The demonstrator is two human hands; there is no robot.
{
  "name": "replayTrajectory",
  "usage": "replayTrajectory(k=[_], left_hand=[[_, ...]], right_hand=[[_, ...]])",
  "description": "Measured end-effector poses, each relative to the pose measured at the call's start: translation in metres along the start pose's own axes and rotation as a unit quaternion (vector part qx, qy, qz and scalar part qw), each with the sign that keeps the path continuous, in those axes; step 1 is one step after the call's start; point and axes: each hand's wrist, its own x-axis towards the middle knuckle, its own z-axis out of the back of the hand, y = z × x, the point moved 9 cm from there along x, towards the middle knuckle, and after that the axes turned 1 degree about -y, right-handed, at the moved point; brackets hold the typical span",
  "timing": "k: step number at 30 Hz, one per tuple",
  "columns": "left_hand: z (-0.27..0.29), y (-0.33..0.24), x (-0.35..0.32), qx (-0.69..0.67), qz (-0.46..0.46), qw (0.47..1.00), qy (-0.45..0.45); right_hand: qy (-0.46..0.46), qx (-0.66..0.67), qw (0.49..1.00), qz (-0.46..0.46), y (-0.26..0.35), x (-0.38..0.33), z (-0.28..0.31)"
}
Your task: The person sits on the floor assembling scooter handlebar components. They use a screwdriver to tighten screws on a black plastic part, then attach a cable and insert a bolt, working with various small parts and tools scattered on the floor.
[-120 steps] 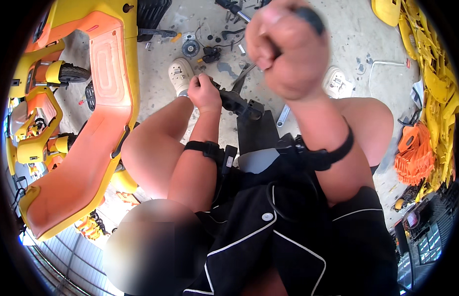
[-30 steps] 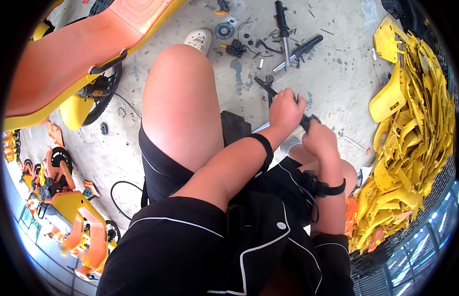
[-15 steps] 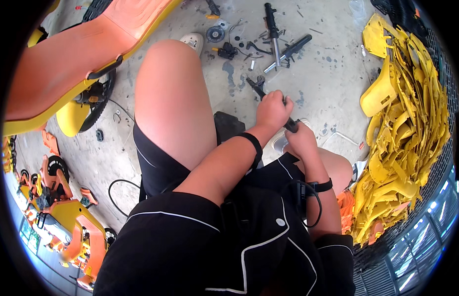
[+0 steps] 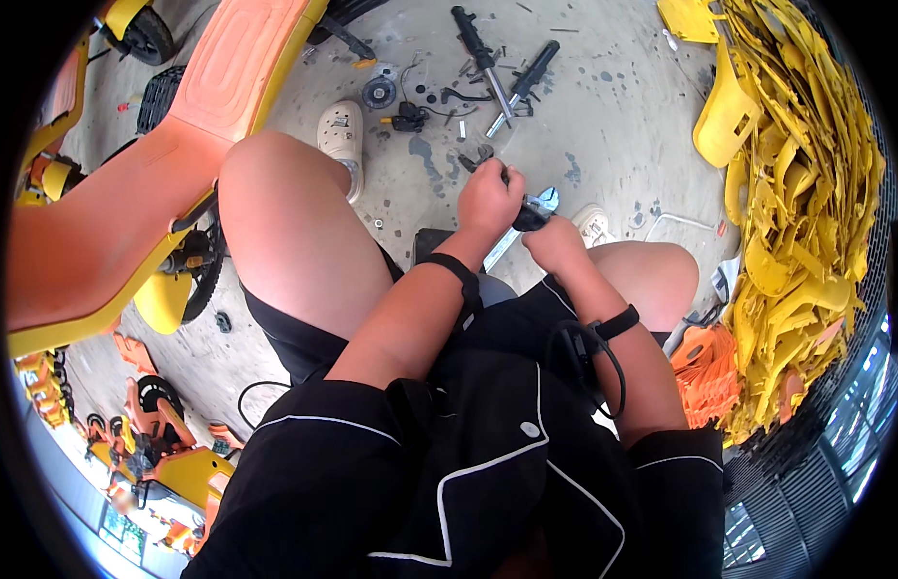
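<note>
My left hand (image 4: pixel 489 198) is closed around a dark, rod-shaped metal part (image 4: pixel 469 164). Beyond its fingers the part's rough, hooked end sticks out. Close on the right, the fingers of my right hand (image 4: pixel 558 243) are curled at a black, thick piece (image 4: pixel 531 218), which looks like the near end of the same part. A shiny silver jaw-like head (image 4: pixel 544 200) shows just above the right fingers. Below the hands a silver strip or tube (image 4: pixel 501 250) slants down toward my lap. Whether these silver pieces belong to the held part, I cannot tell.
Two black-and-silver fork tubes (image 4: pixel 483 60) lie crossed on the concrete floor among small loose parts and a round disc (image 4: pixel 379 92). An orange-and-yellow scooter body (image 4: pixel 131 193) stands left. Yellow plastic panels (image 4: pixel 806 212) are piled right, beside stacked orange pieces (image 4: pixel 705 372).
Both hands have moved slightly left. The silver head and silver strip have come into sight around them, and less of the dark rod shows. My view has shifted, and my left knee has swung outward.
</note>
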Motion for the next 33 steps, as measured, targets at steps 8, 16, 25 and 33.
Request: replayTrajectory(k=[8, 16, 25, 33], left_hand=[[-0.007, 0.006, -0.015, -0.003, -0.024, 0.999, -0.021], [0.001, 0.035, -0.034, -0.041, 0.020, 0.999, -0.030], [0.006, 0.067, -0.030, -0.015, 0.128, 0.989, 0.077], [-0.008, 0.095, -0.043, 0.021, 0.171, 0.970, 0.172]], right_hand=[[-0.055, -0.123, 0.990, 0.040, 0.011, -0.021, 0.015], [-0.088, -0.164, 0.977, 0.104, 0.027, -0.029, -0.001], [-0.073, -0.067, 0.992, 0.084, 0.026, -0.044, -0.005], [-0.057, -0.056, 0.994, 0.081, 0.015, -0.040, -0.012]])
